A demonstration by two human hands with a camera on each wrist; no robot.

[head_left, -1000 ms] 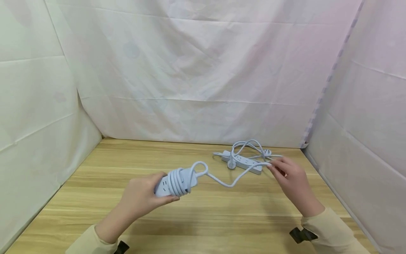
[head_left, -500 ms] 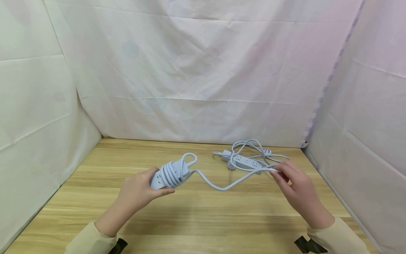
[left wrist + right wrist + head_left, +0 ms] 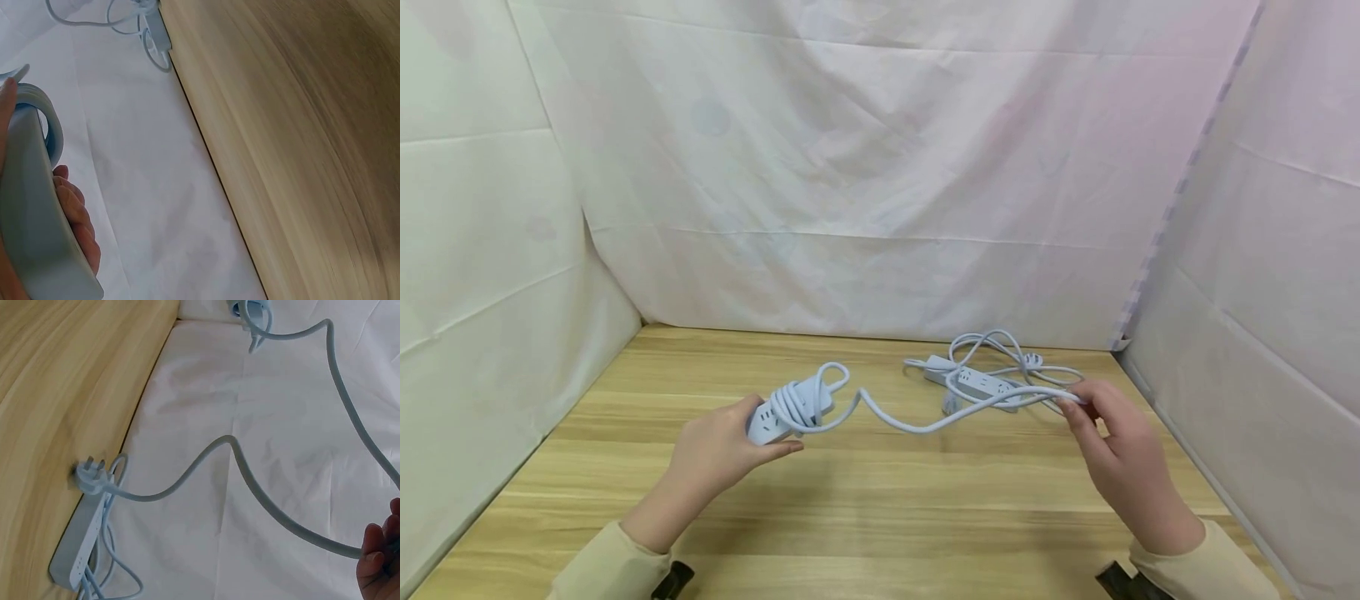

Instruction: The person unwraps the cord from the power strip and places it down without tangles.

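My left hand (image 3: 711, 454) grips a white power strip (image 3: 764, 427) above the table, with turns of its cord (image 3: 917, 430) wound round the strip's far part. In the left wrist view, the strip's plain side (image 3: 34, 212) faces the camera and the fingers (image 3: 78, 219) curl round its edge. From the strip the cord runs slack to my right hand (image 3: 1127, 471), which pinches it between thumb and fingers. Past that pinch, in the right wrist view, the cord leads to a plug (image 3: 92, 478) near a second power strip (image 3: 78, 540).
The second strip (image 3: 976, 383) lies at the back right of the wooden table (image 3: 880, 533), with its loose cord looped over it and another plug (image 3: 1033, 361) beside it. White cloth (image 3: 865, 167) hangs behind the table and on both sides.
My left hand and the strip have shifted left and slightly up. My right hand has moved right and nearer with the cord. One wound turn has loosened and hangs lower off the strip.
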